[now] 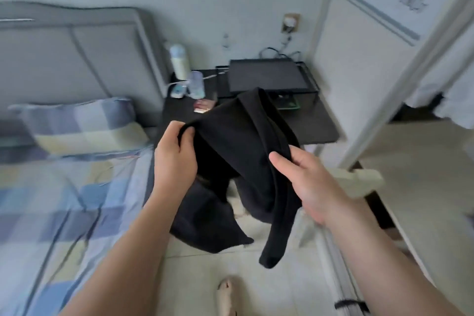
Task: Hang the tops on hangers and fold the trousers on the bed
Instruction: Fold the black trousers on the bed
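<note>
Fingers [188,136] of the left hand [174,161] and right hand [310,185] curl round the black garment [238,141], pinching its edge.

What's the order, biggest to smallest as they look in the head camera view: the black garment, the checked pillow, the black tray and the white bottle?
1. black garment, though it is nearest the camera, which enlarges it
2. checked pillow
3. black tray
4. white bottle

Two hands [177,154] [305,182]; one black garment [243,141]; one pillow [84,126]; two bottles [179,61] [196,84].
</note>
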Tool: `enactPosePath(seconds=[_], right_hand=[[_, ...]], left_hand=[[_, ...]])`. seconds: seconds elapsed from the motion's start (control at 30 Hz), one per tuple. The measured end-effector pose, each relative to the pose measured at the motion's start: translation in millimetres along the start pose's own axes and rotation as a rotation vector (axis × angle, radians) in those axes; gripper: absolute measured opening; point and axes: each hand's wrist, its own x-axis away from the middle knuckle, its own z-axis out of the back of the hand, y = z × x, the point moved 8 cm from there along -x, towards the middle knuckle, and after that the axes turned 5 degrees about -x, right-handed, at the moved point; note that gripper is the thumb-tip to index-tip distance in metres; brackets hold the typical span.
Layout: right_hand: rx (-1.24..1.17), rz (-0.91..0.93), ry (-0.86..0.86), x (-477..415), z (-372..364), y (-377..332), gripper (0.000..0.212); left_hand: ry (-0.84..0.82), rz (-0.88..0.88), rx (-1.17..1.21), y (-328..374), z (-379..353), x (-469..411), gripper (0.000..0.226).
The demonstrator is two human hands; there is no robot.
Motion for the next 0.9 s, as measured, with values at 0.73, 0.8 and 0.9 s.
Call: enactPosePath(seconds=[0.73, 0.8, 0.9], right_hand=[[-0.161, 0.113, -0.835, 41, -595, -94, 0.023], [-0.200, 0.056, -0.871, 50, -643, -81, 0.024], [-0.211, -0.084, -0.915, 60, -710, -44, 0.026]], left_hand=[[0.801, 0.003, -0.249, -143, 593, -9, 0.017], [0.797, 0.091, -0.288, -183, 629, -2, 0.014], [0.719, 0.297, -0.192, -265, 656, 27, 0.009]])
